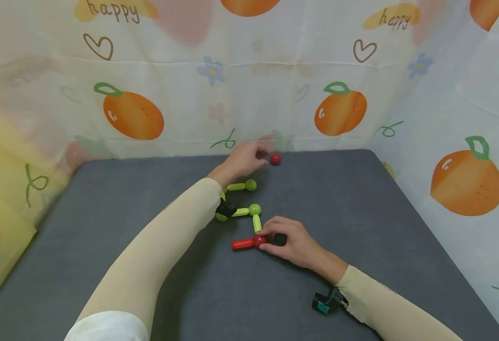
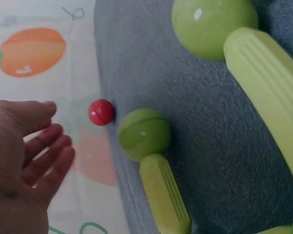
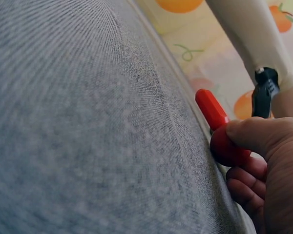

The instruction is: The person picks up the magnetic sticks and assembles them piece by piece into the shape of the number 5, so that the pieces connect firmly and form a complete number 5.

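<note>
A chain of yellow-green rods and green balls (image 1: 254, 210) lies on the table, partly hidden behind my left forearm. At its near end a red ball (image 1: 259, 241) joins a red rod (image 1: 242, 244) pointing left. My right hand (image 1: 294, 241) pinches this red ball between thumb and fingers; the right wrist view shows the thumb (image 3: 254, 134) on it. Toward the back edge, my left hand (image 1: 246, 158) hovers with fingers loosely bent, holding nothing. Just right of its fingertips a loose red ball (image 1: 275, 159) lies on the table, apart from the hand (image 2: 27, 151) in the left wrist view.
The grey table (image 1: 339, 199) meets a hanging cloth (image 1: 271, 94) printed with oranges along its back edge. More of this cloth stands at both sides. A black wrist camera (image 1: 226, 208) sits on the left wrist, just over the green chain.
</note>
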A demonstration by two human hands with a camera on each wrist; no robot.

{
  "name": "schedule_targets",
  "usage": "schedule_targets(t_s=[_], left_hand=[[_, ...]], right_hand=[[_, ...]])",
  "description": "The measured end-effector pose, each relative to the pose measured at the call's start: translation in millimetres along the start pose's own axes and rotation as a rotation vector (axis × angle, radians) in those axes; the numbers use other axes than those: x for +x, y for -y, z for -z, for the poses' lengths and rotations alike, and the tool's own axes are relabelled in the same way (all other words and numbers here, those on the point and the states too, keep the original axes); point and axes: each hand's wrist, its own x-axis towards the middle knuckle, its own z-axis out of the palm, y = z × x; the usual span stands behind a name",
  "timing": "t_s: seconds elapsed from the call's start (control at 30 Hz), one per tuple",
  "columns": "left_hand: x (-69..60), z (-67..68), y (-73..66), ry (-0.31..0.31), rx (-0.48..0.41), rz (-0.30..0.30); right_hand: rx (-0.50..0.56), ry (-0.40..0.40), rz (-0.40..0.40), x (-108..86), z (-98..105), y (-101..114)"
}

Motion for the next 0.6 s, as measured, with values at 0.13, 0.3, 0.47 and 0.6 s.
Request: schedule_targets(t_s=[0.13, 0.3, 0.47, 0.6], left_hand=[[6.4, -1.9, 6.1, -0.019, -0.001, 0.004], [15.1, -8.5, 9.8, -0.023, 0.060, -0.024], [24.1, -13.3, 9.5, 0.020, 0.109, -0.059], [29.9, -13.5, 8.5, 0.055, 0.131, -0.040]], right_hand=[[0.002, -0.001, 0.004, 1.9, -0.1, 1.3], [0.002, -0.006, 0.004, 0.5, 0.3, 1.1], [0.005, -0.014, 0.014, -0.1, -0.1, 0.6], [0.012, -0.012, 0.012, 2.1, -0.2, 2.7]])
